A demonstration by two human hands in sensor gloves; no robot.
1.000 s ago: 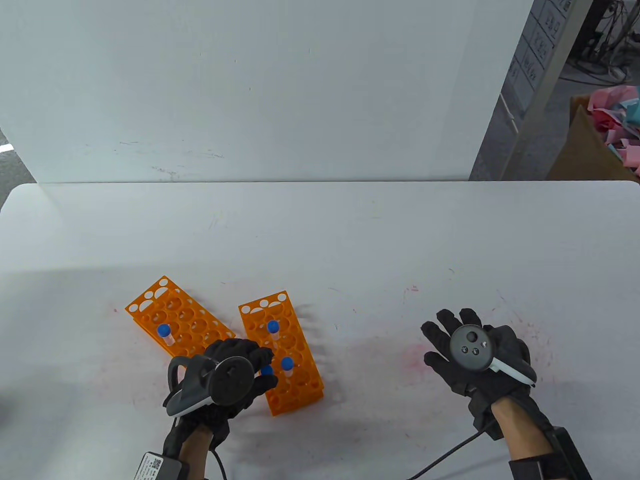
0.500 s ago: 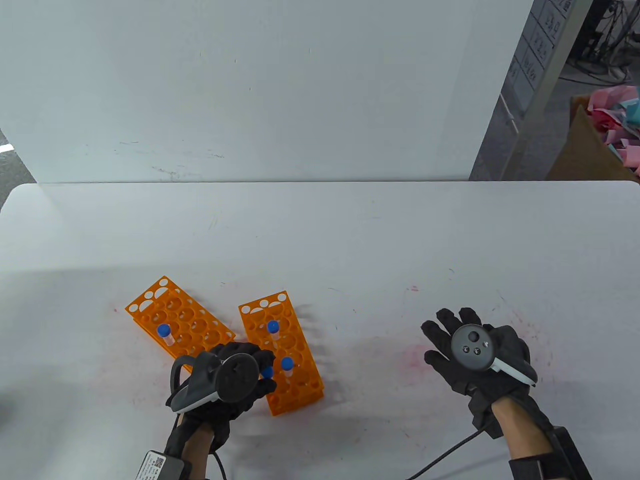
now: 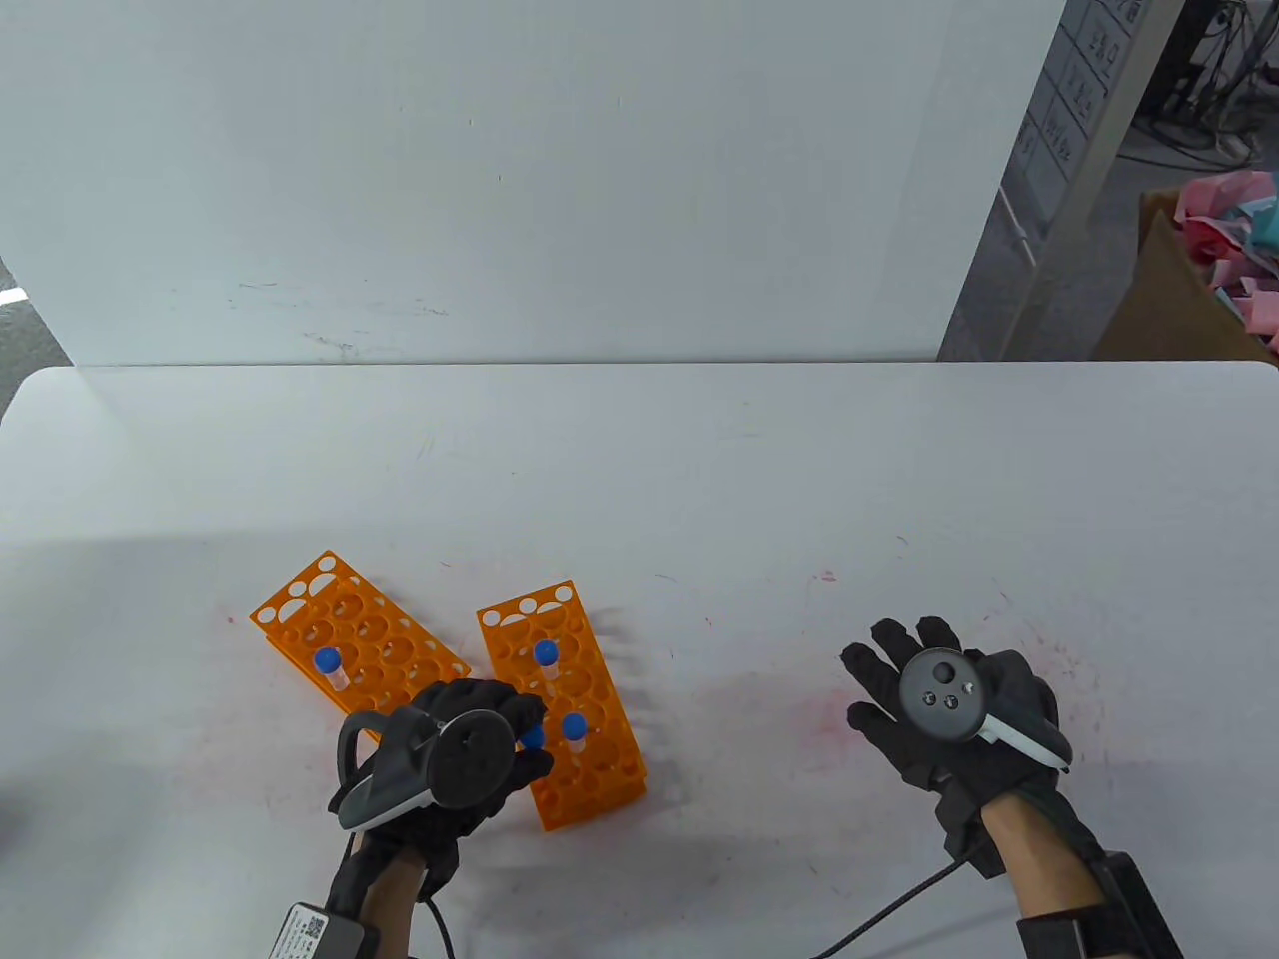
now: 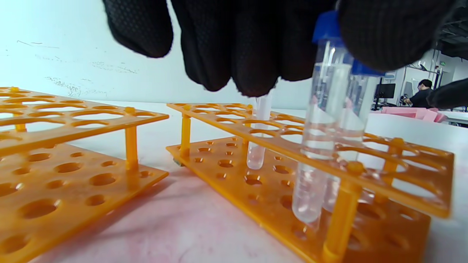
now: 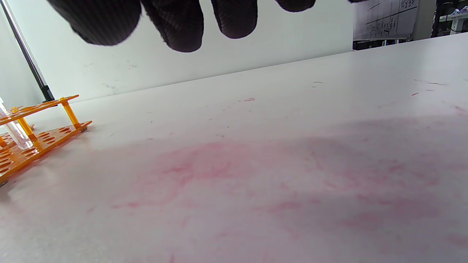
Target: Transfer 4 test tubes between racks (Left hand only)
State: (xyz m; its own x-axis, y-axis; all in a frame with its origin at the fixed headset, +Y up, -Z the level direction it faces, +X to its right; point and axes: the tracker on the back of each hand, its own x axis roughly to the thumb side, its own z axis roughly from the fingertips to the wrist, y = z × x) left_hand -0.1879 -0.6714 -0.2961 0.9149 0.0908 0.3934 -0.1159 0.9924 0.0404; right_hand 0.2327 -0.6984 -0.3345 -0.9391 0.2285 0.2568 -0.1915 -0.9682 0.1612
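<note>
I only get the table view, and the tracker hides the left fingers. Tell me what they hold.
Observer: Left wrist view: the left hand pinches the blue cap of a clear test tube standing through the right rack's top plate.
Operator: Report whether it's clear of the rack.
Observer: No. Its rounded tip hangs below the top plate, near the base plate.
Operator: Check the right hand.
Observer: Right wrist view: the right hand hangs over the pink-stained table, holding nothing.
</note>
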